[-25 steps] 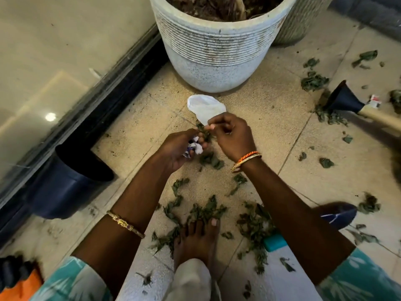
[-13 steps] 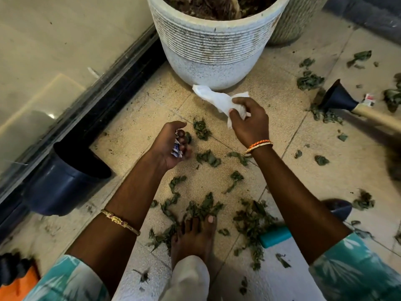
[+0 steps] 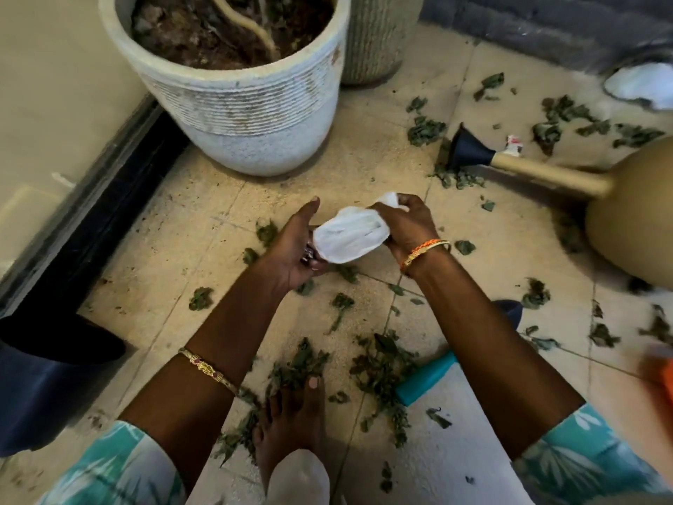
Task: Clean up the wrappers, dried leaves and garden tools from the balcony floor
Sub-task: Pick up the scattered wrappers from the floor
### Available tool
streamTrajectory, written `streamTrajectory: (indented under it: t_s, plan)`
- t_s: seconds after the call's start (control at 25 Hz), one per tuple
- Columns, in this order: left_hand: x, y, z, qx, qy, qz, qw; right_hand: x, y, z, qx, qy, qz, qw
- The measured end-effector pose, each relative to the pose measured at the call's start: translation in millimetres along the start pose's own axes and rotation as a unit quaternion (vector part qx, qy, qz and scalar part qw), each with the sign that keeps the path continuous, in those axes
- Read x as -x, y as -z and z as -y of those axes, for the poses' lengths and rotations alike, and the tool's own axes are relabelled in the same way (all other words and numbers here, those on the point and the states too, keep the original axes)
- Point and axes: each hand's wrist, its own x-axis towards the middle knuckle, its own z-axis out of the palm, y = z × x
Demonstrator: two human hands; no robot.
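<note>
Centre of frame: both hands meet over the tiled floor on one white wrapper. Right hand grips its upper right end, fingers curled round the bunched material. Left hand touches the wrapper's lower left end; thumb points up, and a small crumpled wrapper, dark and shiny, sits in the curled fingers. The white wrapper is off the floor, stretched between the two hands.

Dried leaves lie scattered over the tiles: thickest in the lower centre around a bare foot, with more in the upper right and single pieces near the hands.

Upper centre: large white ribbed planter filled with soil; a second woven pot just behind it to the right.

Right side: tan watering can lying with its long spout pointing left, dark nozzle at the tip, touching leaves. A small red-and-white scrap lies just beside the spout.

Lower centre right: teal tool handle partly hidden under the right forearm. Lower left edge: dark blue bin. Upper right edge: another white wrapper-like object, blurred.
</note>
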Motion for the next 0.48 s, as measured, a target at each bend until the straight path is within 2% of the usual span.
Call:
streamTrajectory:
  t_s: [0.08,0.16,0.24,0.36,0.4,0.48]
  plan:
    - [-4,-32,2,-0.027,0.021,0.052,0.998,1,7,-2,0.095,0.097,-0.054,0.989]
    - [-7,-66,2,-0.059,0.015,0.052,0.997,7,14,4,0.171,0.190,-0.084,0.963]
    - [-9,-96,2,-0.058,-0.003,0.032,0.998,21,25,14,0.205,0.242,-0.066,0.946]
    - [-11,-129,-1,-0.055,-0.002,0.017,0.998,36,50,36,0.328,0.254,0.026,0.910]
    - [-14,-138,-1,-0.071,-0.007,0.013,0.997,38,61,44,0.341,0.239,0.056,0.907]
    - [-15,-159,-6,-0.084,-0.016,0.016,0.996,36,89,68,0.297,0.212,0.073,0.928]
